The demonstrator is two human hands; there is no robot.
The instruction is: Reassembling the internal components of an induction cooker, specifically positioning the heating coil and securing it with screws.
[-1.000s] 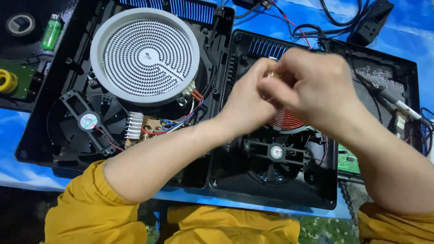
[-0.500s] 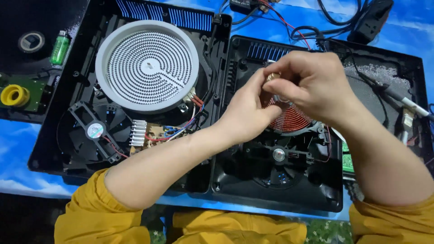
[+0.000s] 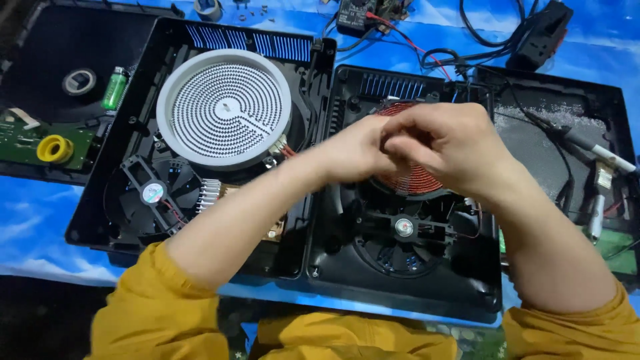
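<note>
Both hands meet just above the round copper-red induction coil (image 3: pixel 415 179) in the opened black plastic cooker housing (image 3: pixel 400 280). The left hand (image 3: pixel 357 150) and right hand (image 3: pixel 453 150) press their fingertips together, but what they pinch I cannot tell. Left of the coil, the white round ceramic heating disc (image 3: pixel 225 108) lies bare. Both cookers stand open, so I judge much work remains.

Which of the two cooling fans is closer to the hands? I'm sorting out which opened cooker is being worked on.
The fan in the right-hand housing, directly below the joined left hand and right hand. The other fan sits below the white round heater.
</note>
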